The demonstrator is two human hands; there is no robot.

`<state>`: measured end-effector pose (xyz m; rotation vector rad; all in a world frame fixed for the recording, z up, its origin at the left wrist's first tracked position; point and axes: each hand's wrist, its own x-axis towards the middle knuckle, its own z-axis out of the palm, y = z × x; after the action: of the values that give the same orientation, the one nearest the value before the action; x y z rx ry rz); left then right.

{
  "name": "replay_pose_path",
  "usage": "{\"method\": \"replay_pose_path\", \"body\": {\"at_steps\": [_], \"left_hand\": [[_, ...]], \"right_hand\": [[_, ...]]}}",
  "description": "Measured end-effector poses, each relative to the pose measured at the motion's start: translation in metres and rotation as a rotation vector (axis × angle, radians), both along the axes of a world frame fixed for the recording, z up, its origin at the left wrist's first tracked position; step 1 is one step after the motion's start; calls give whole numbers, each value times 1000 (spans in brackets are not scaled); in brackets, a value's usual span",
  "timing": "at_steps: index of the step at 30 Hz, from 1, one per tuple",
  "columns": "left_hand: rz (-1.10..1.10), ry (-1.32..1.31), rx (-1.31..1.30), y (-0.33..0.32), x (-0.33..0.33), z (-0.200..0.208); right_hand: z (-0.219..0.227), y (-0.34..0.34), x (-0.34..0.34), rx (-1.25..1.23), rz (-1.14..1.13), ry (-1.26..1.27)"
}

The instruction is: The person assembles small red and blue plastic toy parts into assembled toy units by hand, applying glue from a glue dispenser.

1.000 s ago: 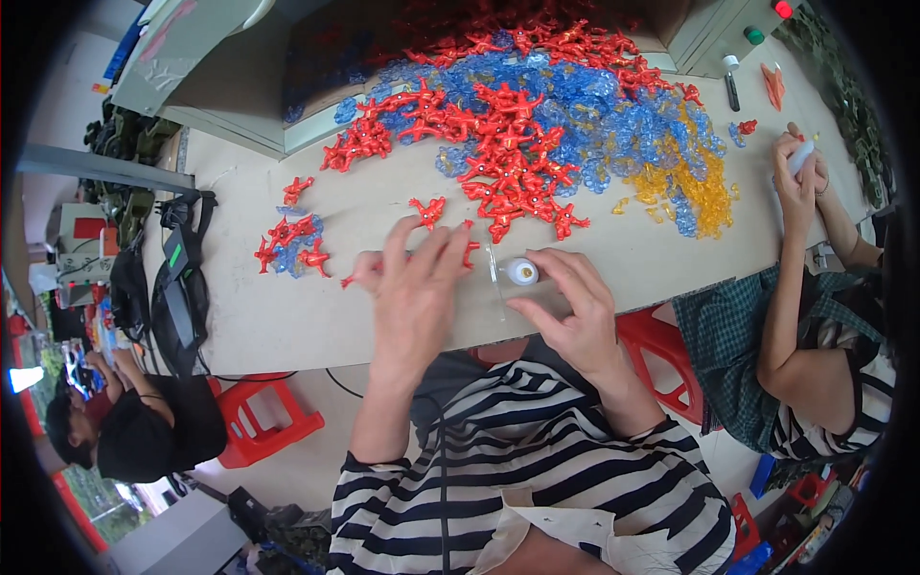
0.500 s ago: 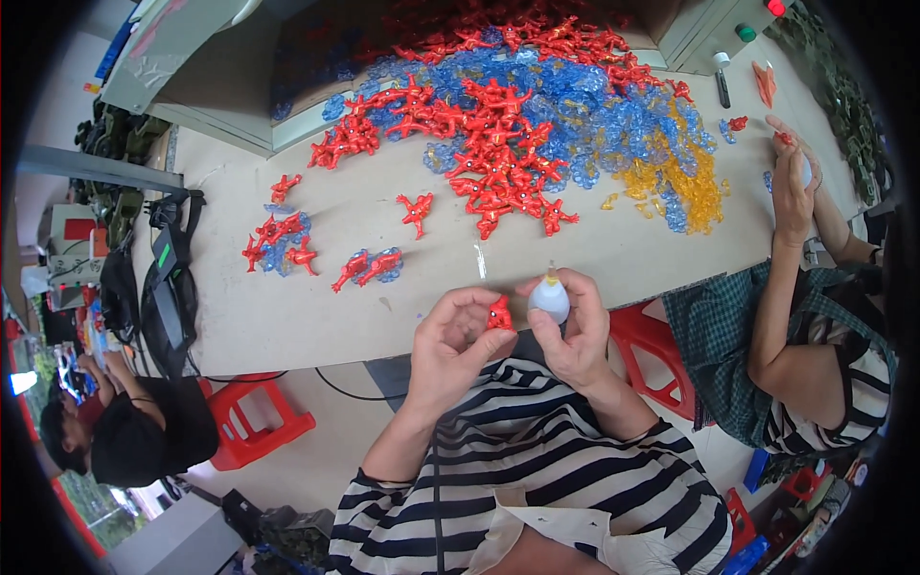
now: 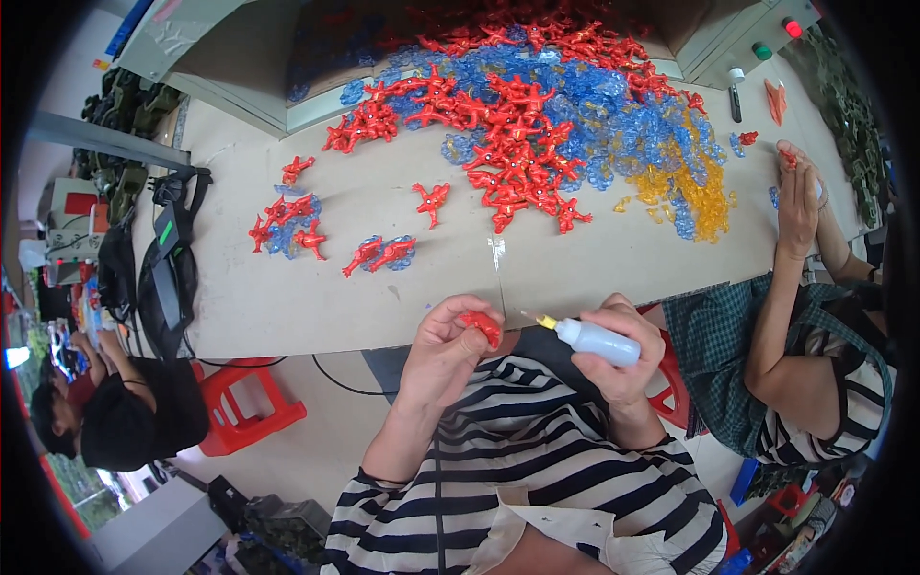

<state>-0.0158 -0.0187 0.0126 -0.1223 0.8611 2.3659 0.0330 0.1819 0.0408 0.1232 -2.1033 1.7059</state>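
Between the thumb and fingers of my left hand is a small glossy red plastic figure, partly hidden by the fingers. My right hand grips a pale squeeze bottle with a yellow collar and thin nozzle. The bottle lies tilted on its side, its tip pointing left toward the figure, with a gap between them. Both hands are just off the near table edge. Beyond them, one red figure lies alone, and a pair of red figures rests on clear blue pieces.
A big heap of red figures, blue pieces and yellow pieces covers the far table. A marker lies at the far right. One co-worker sits at right, another person at left beside a red stool.
My right hand has moved right and tipped the bottle from upright to sideways, nozzle leftward. My left hand has turned the red figure and lowered slightly. The view has shifted a little.
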Motion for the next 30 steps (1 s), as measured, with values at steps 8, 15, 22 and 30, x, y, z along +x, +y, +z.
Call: {"method": "replay_pose_path", "body": {"at_steps": [8, 15, 22, 30], "left_hand": [[-43, -172, 182, -4, -6, -2], [-41, -204, 208, -5, -6, -3], [-64, -190, 225, -4, -7, -2], [-67, -181, 212, -5, -7, -3]], "right_hand": [[7, -4, -1, 161, 67, 16], [2, -14, -6, 126, 48, 12], [1, -15, -7, 129, 46, 14], [3, -12, -6, 126, 57, 11]]}}
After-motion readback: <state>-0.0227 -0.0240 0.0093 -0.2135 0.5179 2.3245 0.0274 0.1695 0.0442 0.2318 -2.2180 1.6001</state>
